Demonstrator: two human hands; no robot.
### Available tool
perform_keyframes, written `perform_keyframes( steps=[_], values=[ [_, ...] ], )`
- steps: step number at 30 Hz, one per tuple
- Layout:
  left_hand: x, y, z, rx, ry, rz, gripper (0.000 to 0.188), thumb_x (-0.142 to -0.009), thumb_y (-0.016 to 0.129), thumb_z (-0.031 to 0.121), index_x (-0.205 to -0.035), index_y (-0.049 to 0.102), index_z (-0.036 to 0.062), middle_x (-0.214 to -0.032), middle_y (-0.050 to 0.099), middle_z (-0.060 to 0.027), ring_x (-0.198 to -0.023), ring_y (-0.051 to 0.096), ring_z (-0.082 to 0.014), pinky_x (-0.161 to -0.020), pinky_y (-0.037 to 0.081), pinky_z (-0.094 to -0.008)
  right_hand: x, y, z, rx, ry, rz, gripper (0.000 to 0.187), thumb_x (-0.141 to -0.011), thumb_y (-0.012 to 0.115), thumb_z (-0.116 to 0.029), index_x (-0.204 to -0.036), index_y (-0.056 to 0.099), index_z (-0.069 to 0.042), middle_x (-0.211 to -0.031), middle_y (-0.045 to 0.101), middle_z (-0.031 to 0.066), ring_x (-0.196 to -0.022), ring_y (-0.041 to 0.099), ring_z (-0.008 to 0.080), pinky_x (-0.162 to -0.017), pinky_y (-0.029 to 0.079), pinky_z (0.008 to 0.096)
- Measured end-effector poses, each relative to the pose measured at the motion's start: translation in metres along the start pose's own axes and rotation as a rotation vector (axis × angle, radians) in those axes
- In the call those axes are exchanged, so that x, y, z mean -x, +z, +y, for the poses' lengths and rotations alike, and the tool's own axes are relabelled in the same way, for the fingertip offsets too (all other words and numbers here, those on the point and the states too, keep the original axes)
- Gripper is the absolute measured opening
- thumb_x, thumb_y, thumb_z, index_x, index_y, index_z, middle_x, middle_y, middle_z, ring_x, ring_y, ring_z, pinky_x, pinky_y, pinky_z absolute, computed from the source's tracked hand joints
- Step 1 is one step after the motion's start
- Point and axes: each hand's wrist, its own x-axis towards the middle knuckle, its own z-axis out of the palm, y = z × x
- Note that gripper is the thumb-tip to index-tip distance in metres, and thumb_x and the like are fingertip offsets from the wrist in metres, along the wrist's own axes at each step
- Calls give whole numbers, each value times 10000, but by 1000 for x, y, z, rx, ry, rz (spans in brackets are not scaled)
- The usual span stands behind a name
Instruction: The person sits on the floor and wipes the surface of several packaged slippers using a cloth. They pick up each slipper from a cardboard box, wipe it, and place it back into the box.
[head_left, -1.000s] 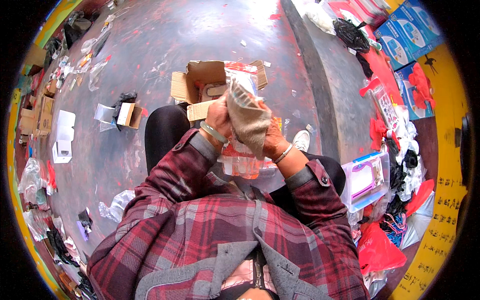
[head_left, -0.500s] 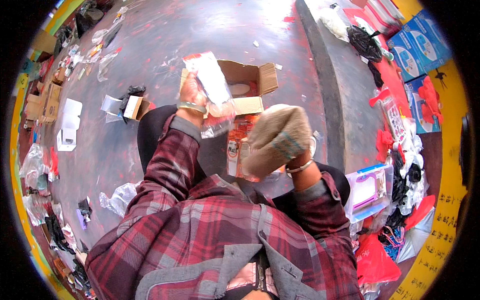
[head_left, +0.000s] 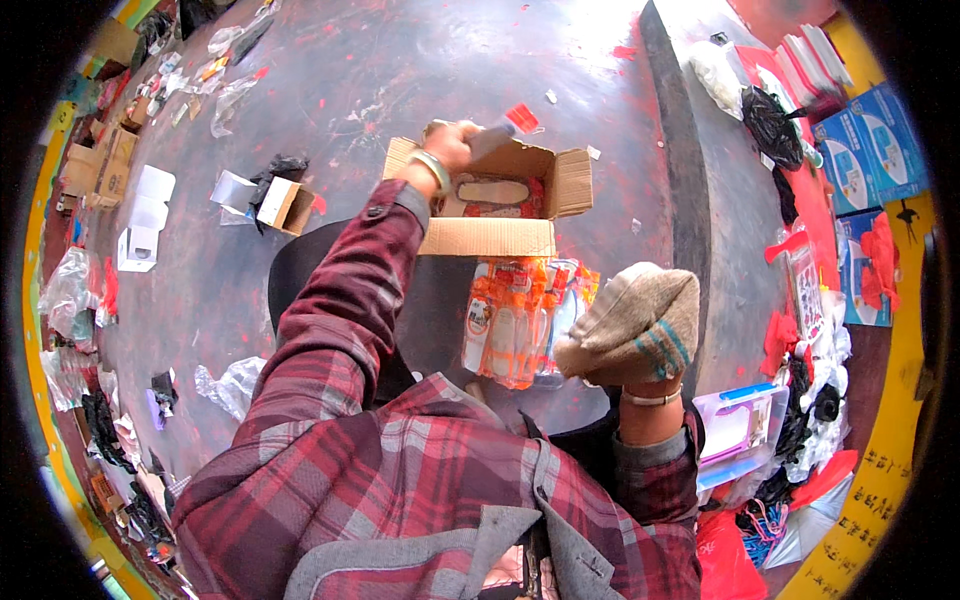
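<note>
My left hand [head_left: 450, 148] is closed round a flat clear plastic packet [head_left: 492, 138] with a red end, slightly blurred, above the open cardboard box [head_left: 488, 238]. Inside that box lies a red packet with a pale insole shape [head_left: 494, 190]. A beige knitted cloth [head_left: 640, 318] with teal stripes covers my right hand [head_left: 645, 395]; its fingers are hidden. Left of that hand, between my legs, lie several orange and clear packets [head_left: 510, 325] that show insole shapes.
To the left stand a small opened carton [head_left: 285, 207] and a white box [head_left: 137, 248]. Clear plastic wrap [head_left: 235, 387] lies nearer. On the right are a dark raised edge [head_left: 680, 150], a clear bin [head_left: 740, 425] and blue boxes [head_left: 875, 150]. Litter lines both sides.
My left hand has moved away from me to the box with the packet. My right hand with the beige cloth has shifted right and nearer, uncovering the orange packets.
</note>
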Motion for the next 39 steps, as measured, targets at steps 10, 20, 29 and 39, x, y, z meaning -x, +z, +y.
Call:
perform_keyframes(
  steps=[10, 20, 29, 39],
  values=[
    [-10, 76, -9, -592, -427, -516, 423, -790, 474, 109, -1212, 492, 129, -1207, 538, -165, -1131, 509, -307, -927, 414, -385, -7, 4, -14, 929, -109, -135, 340, -805, 582, -270, -1050, 468, -63, -950, 548, 57, -911, 544, 226, -857, 402, 327],
    [-21, 120, -53, -668, -506, -528, 451, -768, 586, 216, -1181, 516, 48, -1195, 537, -204, -1131, 506, -338, -936, 417, -400, -22, 15, -34, 1241, -317, -190, 273, -818, 508, -292, -899, 508, -31, -798, 545, 103, -775, 562, 249, -728, 449, 337],
    [2, 103, 13, -283, -75, 143, 236, -802, 516, 143, -989, 639, 67, -956, 644, -152, -911, 619, -293, -801, 481, -369, -36, 2, -59, 132, -231, -141, 285, -829, 499, -286, -893, 513, -9, -777, 562, 130, -732, 575, 265, -699, 471, 361],
    [187, 176, 6, -118, -108, -65, 212, -770, 530, 234, -866, 626, 71, -767, 618, -183, -738, 610, -354, -636, 479, -414, -16, -96, 18, -636, -51, 97, 409, -903, 424, -366, -1112, 492, -21, -1021, 599, 176, -874, 612, 310, -773, 508, 454]
  ],
)
